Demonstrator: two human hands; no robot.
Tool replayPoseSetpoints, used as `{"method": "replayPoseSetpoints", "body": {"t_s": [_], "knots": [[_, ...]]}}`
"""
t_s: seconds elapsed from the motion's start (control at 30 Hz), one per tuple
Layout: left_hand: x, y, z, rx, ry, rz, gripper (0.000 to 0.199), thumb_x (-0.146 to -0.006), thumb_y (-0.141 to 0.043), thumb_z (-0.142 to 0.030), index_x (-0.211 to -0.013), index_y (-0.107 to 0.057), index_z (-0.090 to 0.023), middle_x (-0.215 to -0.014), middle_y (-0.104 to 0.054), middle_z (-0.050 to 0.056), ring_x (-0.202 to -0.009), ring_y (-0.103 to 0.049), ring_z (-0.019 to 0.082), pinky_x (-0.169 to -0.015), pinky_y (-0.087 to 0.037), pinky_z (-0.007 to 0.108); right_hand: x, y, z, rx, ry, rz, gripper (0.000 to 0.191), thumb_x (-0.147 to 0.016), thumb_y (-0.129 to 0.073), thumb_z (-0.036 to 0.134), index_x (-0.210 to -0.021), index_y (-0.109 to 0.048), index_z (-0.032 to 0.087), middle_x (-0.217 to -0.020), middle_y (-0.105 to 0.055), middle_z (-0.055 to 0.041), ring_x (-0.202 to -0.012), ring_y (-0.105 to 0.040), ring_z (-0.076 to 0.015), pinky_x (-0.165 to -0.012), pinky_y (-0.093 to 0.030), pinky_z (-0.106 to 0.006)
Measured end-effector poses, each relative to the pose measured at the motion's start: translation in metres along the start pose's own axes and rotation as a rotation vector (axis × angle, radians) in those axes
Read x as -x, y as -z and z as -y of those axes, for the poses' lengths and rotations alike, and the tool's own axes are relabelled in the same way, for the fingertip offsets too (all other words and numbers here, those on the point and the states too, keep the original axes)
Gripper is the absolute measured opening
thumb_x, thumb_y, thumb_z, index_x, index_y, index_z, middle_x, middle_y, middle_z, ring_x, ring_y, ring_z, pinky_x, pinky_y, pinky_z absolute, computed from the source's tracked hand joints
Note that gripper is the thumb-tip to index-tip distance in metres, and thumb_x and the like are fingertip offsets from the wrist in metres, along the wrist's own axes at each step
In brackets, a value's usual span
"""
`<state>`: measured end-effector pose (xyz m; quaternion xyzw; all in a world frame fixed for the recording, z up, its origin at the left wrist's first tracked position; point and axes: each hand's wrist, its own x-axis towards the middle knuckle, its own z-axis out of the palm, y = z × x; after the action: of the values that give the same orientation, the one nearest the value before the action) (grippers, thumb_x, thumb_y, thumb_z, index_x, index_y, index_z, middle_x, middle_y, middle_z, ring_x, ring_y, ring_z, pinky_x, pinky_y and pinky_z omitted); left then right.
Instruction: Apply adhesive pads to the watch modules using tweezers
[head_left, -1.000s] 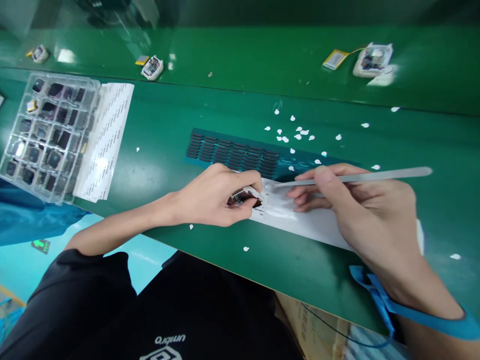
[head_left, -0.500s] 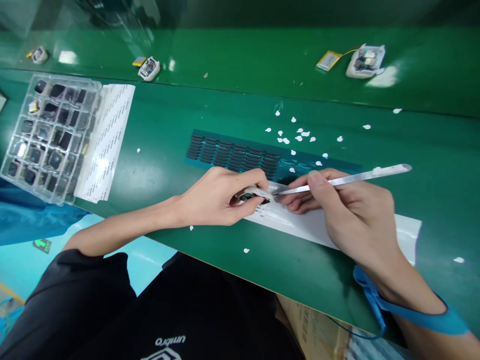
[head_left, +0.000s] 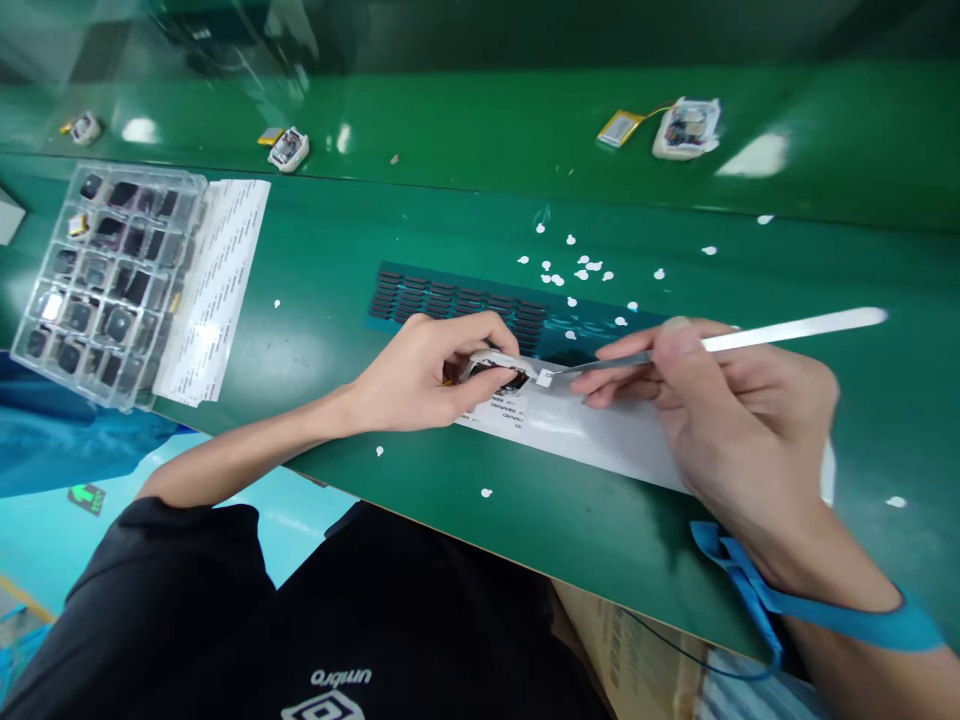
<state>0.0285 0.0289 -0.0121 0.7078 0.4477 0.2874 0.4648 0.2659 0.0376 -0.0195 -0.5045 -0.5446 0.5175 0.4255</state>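
My left hand is closed around a small white device housing with dark parts inside, tilted just above a white label sheet. The fingers hide part of the housing. My right hand pinches a pair of silver metal tweezers between thumb and fingers. At the tweezers' tip is a small white label with dark print, close to the right side of the housing. Printed rows show on the sheet's left part, below my left hand.
Behind my hands lies a blue film with rows of black strips. White tabs are scattered beyond it. Opened devices with batteries stand along the back ledge. A clear compartment tray and a printed sheet lie left.
My right hand and the tweezers have moved right, drawing the tip back from the housing. The small label now shows at the tip. My left hand has tilted the housing and shifted slightly left.
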Motion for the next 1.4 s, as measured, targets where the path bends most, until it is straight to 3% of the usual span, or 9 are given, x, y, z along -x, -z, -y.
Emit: {"method": "replayPoseSetpoints", "body": {"t_s": [0.13, 0.33, 0.43, 0.63, 0.9, 1.23, 1.4], "knots": [[0.002, 0.000, -0.007, 0.275, 0.118, 0.058, 0.024, -0.096, -0.063, -0.018, -0.119, -0.067, -0.016, -0.073, -0.069, -0.001, -0.058, -0.071, 0.012, -0.055, -0.055, 0.022, 0.009, -0.004, 0.005, -0.071, 0.117, -0.086, 0.035, -0.094, -0.074, 0.052, -0.073, -0.079, 0.024, -0.075, -0.076, -0.0042, -0.060, -0.074, -0.0192, -0.056, -0.065, -0.033], [0.007, -0.003, -0.012, 0.476, 0.119, 0.232, 0.040, -0.094, -0.066, -0.011, -0.133, -0.068, -0.019, -0.095, -0.080, 0.005, -0.078, -0.080, 0.018, -0.073, -0.068, 0.029, 0.020, -0.007, 0.010, -0.026, 0.141, 0.105, 0.029, -0.104, -0.061, 0.037, -0.085, -0.082, 0.032, -0.081, -0.079, 0.0009, -0.063, -0.076, -0.0191, -0.062, -0.067, -0.037], [0.009, -0.003, -0.014, 0.482, 0.107, 0.254, 0.044, -0.093, -0.066, -0.008, -0.135, -0.069, -0.020, -0.100, -0.081, 0.006, -0.079, -0.081, 0.019, -0.072, -0.068, 0.029, 0.021, -0.009, 0.012, 0.019, 0.131, 0.140, 0.030, -0.105, -0.058, 0.034, -0.086, -0.081, 0.037, -0.077, -0.079, 0.0040, -0.061, -0.074, -0.0182, -0.070, -0.068, -0.039], [0.009, -0.001, -0.019, 0.426, 0.127, 0.274, 0.045, -0.093, -0.062, -0.008, -0.136, -0.069, -0.019, -0.097, -0.081, 0.007, -0.076, -0.081, 0.020, -0.064, -0.066, 0.028, 0.021, -0.013, 0.011, -0.034, 0.145, 0.086, 0.023, -0.104, -0.062, 0.034, -0.090, -0.081, 0.036, -0.079, -0.079, 0.0045, -0.058, -0.073, -0.0172, -0.060, -0.064, -0.035], [0.010, -0.003, -0.017, 0.447, 0.114, 0.246, 0.043, -0.090, -0.066, -0.008, -0.131, -0.073, -0.021, -0.090, -0.080, 0.004, -0.074, -0.081, 0.021, -0.063, -0.066, 0.027, 0.024, -0.017, 0.016, 0.030, 0.126, 0.052, 0.030, -0.104, -0.060, 0.031, -0.084, -0.081, 0.038, -0.083, -0.079, 0.0040, -0.060, -0.072, -0.0160, -0.059, -0.061, -0.035], [0.009, -0.002, -0.020, 0.483, 0.151, 0.279, 0.047, -0.088, -0.065, -0.008, -0.134, -0.070, -0.013, -0.093, -0.080, 0.009, -0.073, -0.080, 0.018, -0.061, -0.064, 0.023, 0.024, -0.015, 0.012, 0.050, 0.129, 0.060, 0.033, -0.105, -0.059, 0.033, -0.081, -0.081, 0.041, -0.080, -0.078, 0.0055, -0.061, -0.071, -0.0160, -0.064, -0.061, -0.039], [0.010, -0.002, -0.021, 0.474, 0.159, 0.269, 0.047, -0.089, -0.063, -0.008, -0.135, -0.069, -0.017, -0.096, -0.081, 0.008, -0.074, -0.081, 0.020, -0.062, -0.066, 0.027, 0.024, -0.016, 0.012, 0.034, 0.089, 0.053, 0.034, -0.104, -0.060, 0.038, -0.078, -0.080, 0.041, -0.082, -0.078, 0.0050, -0.057, -0.070, -0.0163, -0.062, -0.063, -0.040]]}}
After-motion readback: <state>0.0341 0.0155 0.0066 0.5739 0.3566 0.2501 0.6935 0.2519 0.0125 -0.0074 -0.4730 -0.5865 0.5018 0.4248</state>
